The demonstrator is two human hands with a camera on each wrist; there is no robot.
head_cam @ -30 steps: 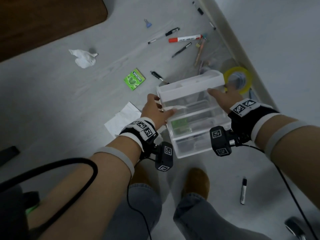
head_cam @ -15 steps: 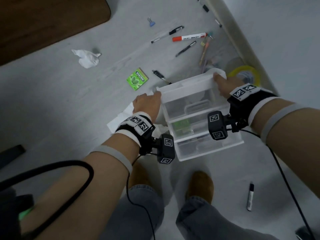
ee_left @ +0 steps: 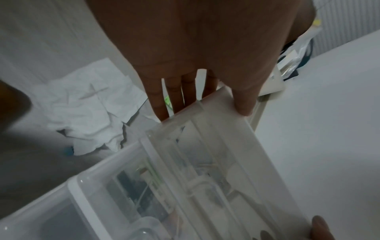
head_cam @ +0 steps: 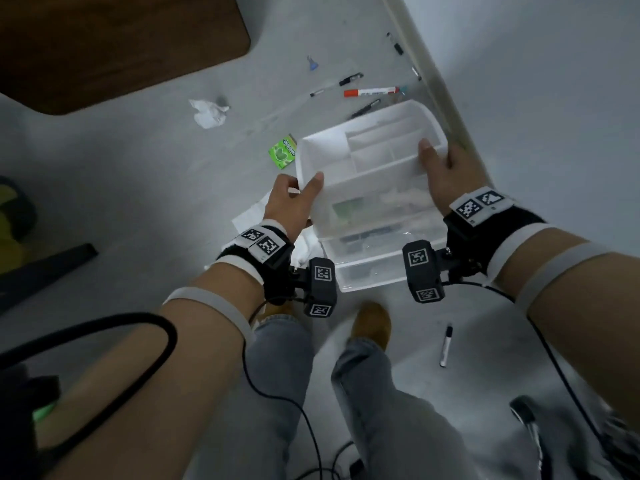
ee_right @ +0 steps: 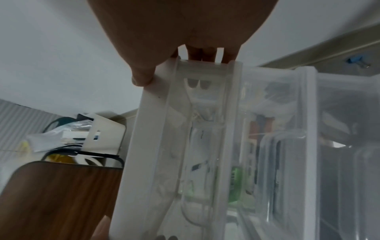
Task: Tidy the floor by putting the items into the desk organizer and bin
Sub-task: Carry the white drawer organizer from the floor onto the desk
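I hold a white translucent desk organizer (head_cam: pixel 374 188) with drawers above the floor, tilted so its open top compartments face me. My left hand (head_cam: pixel 298 194) grips its left top edge, thumb over the rim. My right hand (head_cam: pixel 438 168) grips the right top edge. The wrist views show each hand (ee_left: pixel 205 94) (ee_right: pixel 185 63) clamped on the organizer (ee_left: pixel 216 162) (ee_right: pixel 205 146). On the floor lie a crumpled tissue (head_cam: pixel 207 112), a green gum box (head_cam: pixel 283 155), a red marker (head_cam: pixel 370 92), pens (head_cam: pixel 336 84) and a black marker (head_cam: pixel 446 344).
A brown wooden tabletop (head_cam: pixel 104 46) fills the top left. A baseboard (head_cam: pixel 433 81) and wall run along the right. White paper sheets (head_cam: pixel 252 213) lie under my left hand. A blue binder clip (head_cam: pixel 312 63) lies farther off. My shoes (head_cam: pixel 370 323) and cables are below.
The organizer has risen and tipped toward me, so its top compartments now show. Both hands shifted up to its top edges. The yellow tape roll is now hidden.
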